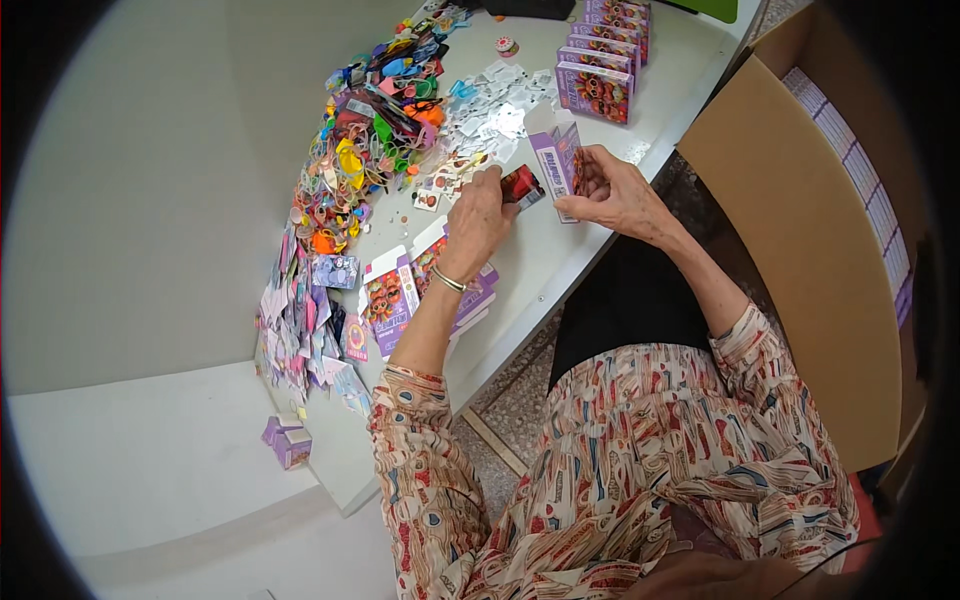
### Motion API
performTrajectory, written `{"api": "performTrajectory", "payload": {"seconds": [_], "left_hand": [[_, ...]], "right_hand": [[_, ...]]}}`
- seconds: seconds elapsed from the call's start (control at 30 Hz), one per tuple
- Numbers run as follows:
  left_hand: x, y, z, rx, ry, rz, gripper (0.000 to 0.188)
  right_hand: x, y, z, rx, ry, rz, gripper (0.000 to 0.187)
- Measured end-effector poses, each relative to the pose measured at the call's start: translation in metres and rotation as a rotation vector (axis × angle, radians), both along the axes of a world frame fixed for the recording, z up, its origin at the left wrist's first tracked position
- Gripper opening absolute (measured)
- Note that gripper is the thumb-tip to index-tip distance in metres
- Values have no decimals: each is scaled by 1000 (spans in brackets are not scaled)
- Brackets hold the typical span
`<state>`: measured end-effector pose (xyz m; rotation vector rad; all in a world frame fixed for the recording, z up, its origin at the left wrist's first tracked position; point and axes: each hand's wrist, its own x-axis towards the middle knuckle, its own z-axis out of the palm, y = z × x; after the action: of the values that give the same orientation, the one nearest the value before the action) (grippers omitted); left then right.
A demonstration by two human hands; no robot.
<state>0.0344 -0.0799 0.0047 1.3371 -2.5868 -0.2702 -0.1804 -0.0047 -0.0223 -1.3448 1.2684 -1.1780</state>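
My right hand [625,195] grips a small purple carton [555,165] by its side, held upright over the table's front edge with its white top flaps raised. Just left of the carton, my left hand [480,218] pinches a small dark packet with a red picture [521,186]. The packet's right end is close to the carton's side; I cannot tell if they touch. Beneath my left forearm lie several flat, unfolded purple cartons [388,300], partly hidden by the arm.
A heap of colourful small trinkets [385,130] runs along the wall. White pieces [495,115] lie scattered beside it, pastel packets [310,330] at the left. Filled-out purple boxes [595,90] stand in a row at the back. A big cardboard box [800,250] stands at right.
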Motion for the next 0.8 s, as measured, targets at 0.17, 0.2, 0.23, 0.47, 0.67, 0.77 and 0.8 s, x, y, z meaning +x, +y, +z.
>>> {"api": "performTrajectory", "payload": {"seconds": [0.17,0.2,0.23,0.47,0.67,0.77,0.8], "left_hand": [[-2,-1,-3,-117,-83,-47,28],[-1,1,-7,-234,-78,-74,26],[0,2,-11,-237,-79,-73,26],[12,7,-12,25,308,47,15],[13,18,51,632,916,217,17],[9,24,77,636,1101,224,18],[9,25,81,608,1054,153,19]], "right_hand": [[-4,1,0,19,45,6,68],[-3,1,1,24,27,7,68],[-3,3,4,21,26,7,68],[-7,14,13,-314,616,-293,75],[-15,16,9,-333,814,-305,75],[-7,16,14,-361,849,-278,77],[-4,16,16,-370,862,-251,78]]}}
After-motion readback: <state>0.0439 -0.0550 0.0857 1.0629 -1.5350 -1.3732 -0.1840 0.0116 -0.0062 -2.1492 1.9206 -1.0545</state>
